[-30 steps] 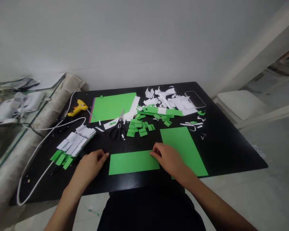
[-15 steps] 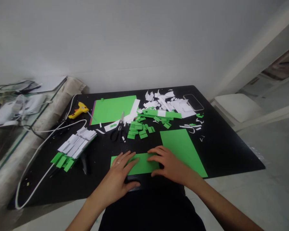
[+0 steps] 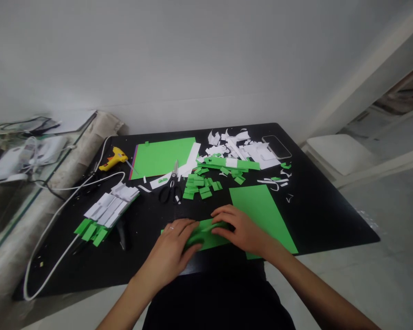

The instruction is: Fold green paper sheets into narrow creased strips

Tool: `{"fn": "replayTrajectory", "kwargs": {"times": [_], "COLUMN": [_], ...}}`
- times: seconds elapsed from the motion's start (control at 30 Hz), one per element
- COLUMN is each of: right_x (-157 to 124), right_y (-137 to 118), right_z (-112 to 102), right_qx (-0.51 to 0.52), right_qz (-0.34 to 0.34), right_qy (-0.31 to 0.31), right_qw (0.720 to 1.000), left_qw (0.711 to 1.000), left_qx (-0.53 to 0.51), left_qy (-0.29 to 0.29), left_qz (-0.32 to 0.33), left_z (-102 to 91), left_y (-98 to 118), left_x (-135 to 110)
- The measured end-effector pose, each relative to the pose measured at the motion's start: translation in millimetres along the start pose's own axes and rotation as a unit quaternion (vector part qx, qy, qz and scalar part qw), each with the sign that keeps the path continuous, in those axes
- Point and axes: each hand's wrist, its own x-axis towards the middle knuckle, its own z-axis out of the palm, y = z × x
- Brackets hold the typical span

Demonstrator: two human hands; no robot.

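Note:
A green paper strip (image 3: 206, 234) lies near the front edge of the black table (image 3: 316, 215), buckled upward in its middle. My left hand (image 3: 174, 245) lies on its left part with fingers stretched out and pressed on the paper. My right hand (image 3: 239, 228) rests on its right part, fingers curled over the raised fold. A larger green sheet (image 3: 261, 215) lies just right of my right hand, partly under my wrist.
Black scissors (image 3: 171, 188) and small green pieces (image 3: 198, 183) lie behind the strip. Further back are a green sheet (image 3: 161, 156), white scraps (image 3: 241, 144) and a phone (image 3: 277, 145). At left sit a yellow glue gun (image 3: 113, 159), its white cable (image 3: 51, 220) and stacked white-green tabs (image 3: 105, 211).
My left hand came from the table beside the strip onto the strip's left part. Both hands have pushed inward, and the flat strip now bulges up in the middle.

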Motion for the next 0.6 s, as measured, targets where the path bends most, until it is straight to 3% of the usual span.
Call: {"fn": "replayTrajectory", "kwargs": {"times": [0.2, 0.3, 0.4, 0.5, 0.6], "right_x": [5, 7, 9, 10, 13], "right_y": [-13, -12, -9, -11, -16], "right_z": [3, 3, 3, 0, -3], "right_qx": [0.013, 0.102, 0.210, 0.263, 0.299], "right_qz": [0.013, 0.042, 0.114, 0.170, 0.197], "right_qy": [0.157, 0.144, 0.123, 0.111, 0.116], "right_qw": [0.987, 0.984, 0.963, 0.943, 0.926], "left_qw": [0.991, 0.965, 0.914, 0.863, 0.838], "left_qx": [-0.100, -0.221, -0.359, -0.454, -0.495], "left_qy": [0.022, 0.011, -0.022, -0.040, -0.057], "left_qz": [-0.085, -0.138, -0.186, -0.220, -0.224], "left_z": [-21.7, -36.7, -45.5, -44.8, -39.8], "left_y": [9, 10, 6, -1, -3], "left_x": [9, 9, 7, 5, 7]}}
